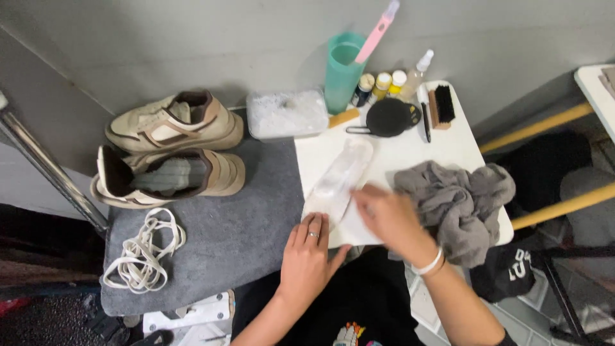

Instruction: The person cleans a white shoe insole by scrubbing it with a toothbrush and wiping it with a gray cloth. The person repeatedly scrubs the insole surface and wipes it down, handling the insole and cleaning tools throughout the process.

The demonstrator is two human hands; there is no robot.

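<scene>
A white shoe insole (341, 176) lies on the white tabletop (397, 150), running from near my hands toward the wall. My left hand (309, 255), with a ring on one finger, presses flat on the insole's near end. My right hand (387, 218) is blurred just right of the insole, fingers curled over its near edge; I cannot tell whether it holds anything. A crumpled grey cloth (460, 198) lies right beside my right hand.
Two beige sneakers (172, 150) without laces rest on a grey mat (237, 224), with loose cream laces (142, 250) in front. At the back stand a clear plastic box (286, 113), a teal cup (343, 70) with a pink brush, small bottles (382, 84), a black round sponge (388, 117) and a wooden brush (441, 106).
</scene>
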